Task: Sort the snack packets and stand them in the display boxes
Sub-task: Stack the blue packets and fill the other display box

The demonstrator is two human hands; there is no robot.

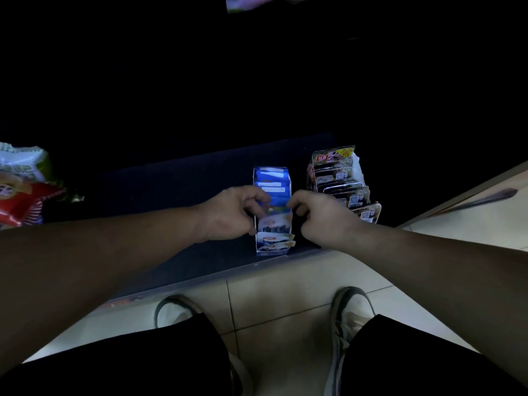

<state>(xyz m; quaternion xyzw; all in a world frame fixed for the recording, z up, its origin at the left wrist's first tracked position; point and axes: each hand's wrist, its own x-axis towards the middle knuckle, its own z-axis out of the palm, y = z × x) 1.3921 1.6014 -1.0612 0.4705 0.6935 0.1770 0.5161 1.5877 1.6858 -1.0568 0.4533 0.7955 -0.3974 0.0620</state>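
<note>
Hands at blue display box [273, 210] — left hand [228, 214] pinching a packet inside, right hand [320, 215] curled at its right edge, grip unclear, brown box [343, 184] just right.

Both forearms reach forward and converge near centre. Left hand [228, 214] is palm-down, fingers curled, thumb tucked under. Right hand [320, 215] sits just beside it, fingers loosely curled inward.

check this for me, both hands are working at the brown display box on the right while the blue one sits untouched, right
Not quite. In the head view the left hand and right hand are both at the blue display box; the brown display box on the right is the untouched one.
</note>
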